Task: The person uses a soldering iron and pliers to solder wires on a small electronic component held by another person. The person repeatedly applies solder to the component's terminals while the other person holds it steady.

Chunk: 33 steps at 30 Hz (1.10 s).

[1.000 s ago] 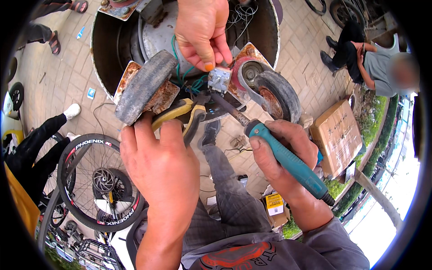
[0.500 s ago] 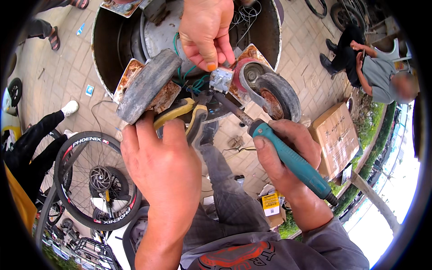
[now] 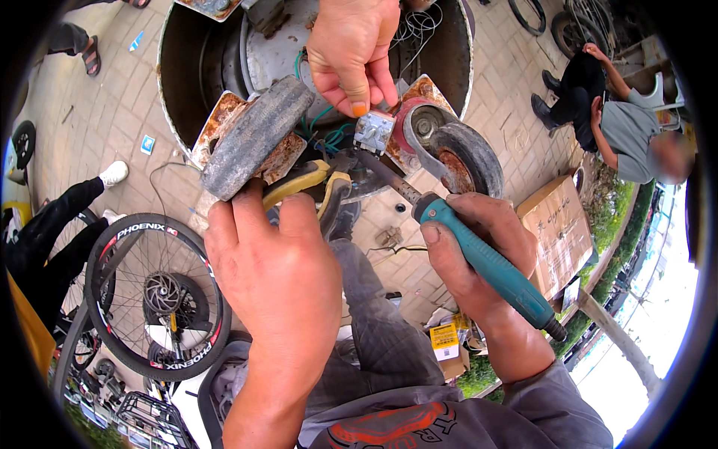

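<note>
My left hand [image 3: 280, 262] is closed on pliers with yellow and dark handles [image 3: 298, 183]; their jaws are hard to make out near the iron's tip. In my right hand [image 3: 482, 251] is a soldering iron with a teal handle [image 3: 486, 266], its dark tip pointing up and left, beneath a small square metal electrical part [image 3: 373, 132]. Another person's hand [image 3: 355, 56] holds that part from above. Whether the tip touches it I cannot tell. Green wires [image 3: 327, 138] run behind the part. On either side are caster wheels [image 3: 258, 135] on rusty plates.
A round metal drum [image 3: 176, 97] stands ahead, under the casters. Bicycle wheel [image 3: 161, 295] at left; cardboard box [image 3: 557, 232] and seated person [image 3: 632, 127] at right. A small yellow and white box [image 3: 444, 340] lies near my leg [image 3: 381, 322].
The view has shifted slightly. Both my hands keep their grips, and the other person's hand still holds the metal part. The seated person has raised one hand.
</note>
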Each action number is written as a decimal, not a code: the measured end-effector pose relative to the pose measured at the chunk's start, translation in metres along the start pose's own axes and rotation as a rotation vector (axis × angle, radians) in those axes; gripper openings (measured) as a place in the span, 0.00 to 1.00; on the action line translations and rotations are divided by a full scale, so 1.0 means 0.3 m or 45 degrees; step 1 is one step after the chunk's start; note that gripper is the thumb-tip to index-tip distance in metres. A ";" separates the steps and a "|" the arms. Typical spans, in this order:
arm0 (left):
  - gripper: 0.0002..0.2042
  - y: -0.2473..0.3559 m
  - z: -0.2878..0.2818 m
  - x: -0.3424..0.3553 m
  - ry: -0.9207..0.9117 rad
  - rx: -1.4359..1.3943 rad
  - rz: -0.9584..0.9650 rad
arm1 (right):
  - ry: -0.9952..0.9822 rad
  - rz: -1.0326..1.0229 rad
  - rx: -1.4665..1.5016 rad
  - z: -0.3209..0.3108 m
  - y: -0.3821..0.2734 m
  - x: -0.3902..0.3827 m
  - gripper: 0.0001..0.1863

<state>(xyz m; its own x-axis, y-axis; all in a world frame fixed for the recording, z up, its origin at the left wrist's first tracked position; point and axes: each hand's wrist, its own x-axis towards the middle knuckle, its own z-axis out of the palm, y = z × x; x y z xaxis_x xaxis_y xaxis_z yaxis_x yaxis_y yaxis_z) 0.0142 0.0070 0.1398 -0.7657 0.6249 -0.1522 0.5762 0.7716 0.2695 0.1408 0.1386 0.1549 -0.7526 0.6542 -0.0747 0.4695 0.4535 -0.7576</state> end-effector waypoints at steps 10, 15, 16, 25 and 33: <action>0.05 -0.002 0.010 0.003 0.076 0.019 0.066 | -0.034 0.025 0.014 -0.007 0.003 -0.007 0.16; 0.15 0.006 -0.001 0.000 0.011 -0.027 -0.013 | -0.024 -0.005 0.015 -0.011 0.016 -0.008 0.16; 0.15 0.006 -0.002 -0.001 0.009 -0.031 -0.014 | -0.026 -0.006 0.010 -0.013 0.018 -0.009 0.17; 0.16 0.006 -0.004 0.003 0.007 -0.014 0.003 | 0.013 0.013 -0.004 -0.019 0.044 -0.038 0.18; 0.15 0.011 -0.002 0.001 0.012 -0.013 -0.011 | 0.052 0.100 0.127 -0.006 0.068 -0.062 0.18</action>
<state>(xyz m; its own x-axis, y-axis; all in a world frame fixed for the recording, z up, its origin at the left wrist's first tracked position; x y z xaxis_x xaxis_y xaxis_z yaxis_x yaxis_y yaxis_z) 0.0157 0.0096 0.1412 -0.7732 0.6173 -0.1453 0.5669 0.7755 0.2778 0.1652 0.1366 0.1420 -0.6949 0.7104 -0.1118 0.4766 0.3385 -0.8113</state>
